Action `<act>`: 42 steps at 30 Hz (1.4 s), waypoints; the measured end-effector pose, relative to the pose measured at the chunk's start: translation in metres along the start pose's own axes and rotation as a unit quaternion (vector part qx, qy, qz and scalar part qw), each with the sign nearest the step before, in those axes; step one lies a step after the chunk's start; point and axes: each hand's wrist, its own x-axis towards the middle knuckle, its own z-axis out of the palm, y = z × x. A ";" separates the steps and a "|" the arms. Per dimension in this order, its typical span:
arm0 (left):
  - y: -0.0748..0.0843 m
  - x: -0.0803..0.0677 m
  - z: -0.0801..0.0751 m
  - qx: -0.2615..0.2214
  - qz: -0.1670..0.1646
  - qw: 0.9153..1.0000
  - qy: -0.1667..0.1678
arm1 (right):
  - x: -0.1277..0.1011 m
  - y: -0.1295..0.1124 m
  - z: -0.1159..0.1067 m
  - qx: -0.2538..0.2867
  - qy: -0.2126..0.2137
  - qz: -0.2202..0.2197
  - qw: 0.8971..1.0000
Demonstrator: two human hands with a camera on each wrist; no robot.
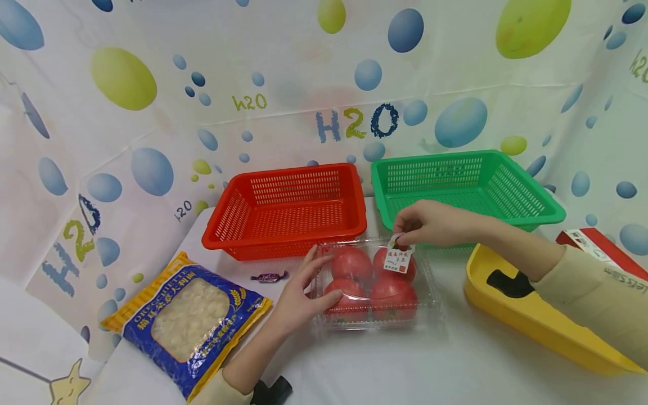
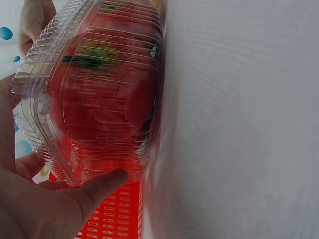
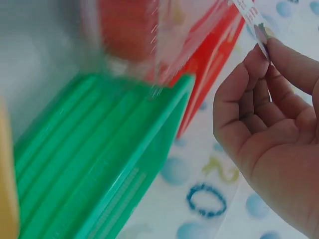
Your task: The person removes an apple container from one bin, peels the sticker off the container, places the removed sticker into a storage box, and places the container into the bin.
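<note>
A clear plastic clamshell box (image 1: 430,289) full of red tomatoes (image 1: 351,263) rests on the white table in front of the baskets. My left hand (image 1: 306,289) grips its left side, fingers along the wall and thumb over the front of the lid. In the left wrist view, one finger (image 2: 107,186) lies along the ribbed side. Over the back right of the lid, my right hand (image 1: 427,222) pinches the upper end of a white label (image 1: 397,260) with red writing between thumb and forefinger. The label's pinched end stands up from the lid in the right wrist view.
Behind the box stand a red basket (image 1: 288,247) and a green basket (image 1: 382,208). A yellow bin (image 1: 511,315) is at the right, beside a red box (image 1: 612,250). To the left lie a blue and yellow pasta bag (image 1: 187,320) and a small purple wrapped candy (image 1: 269,277).
</note>
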 end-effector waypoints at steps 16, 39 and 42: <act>0.000 -0.002 -0.002 0.001 -0.009 1.000 0.003 | -0.075 0.077 -0.029 0.029 0.013 0.089 0.995; 0.001 -0.001 -0.001 0.003 -0.006 1.000 -0.002 | -0.097 0.147 -0.013 0.017 -0.022 0.113 0.993; 0.002 -0.001 -0.001 0.004 -0.007 1.000 -0.001 | -0.096 0.147 -0.011 0.015 -0.019 0.124 0.992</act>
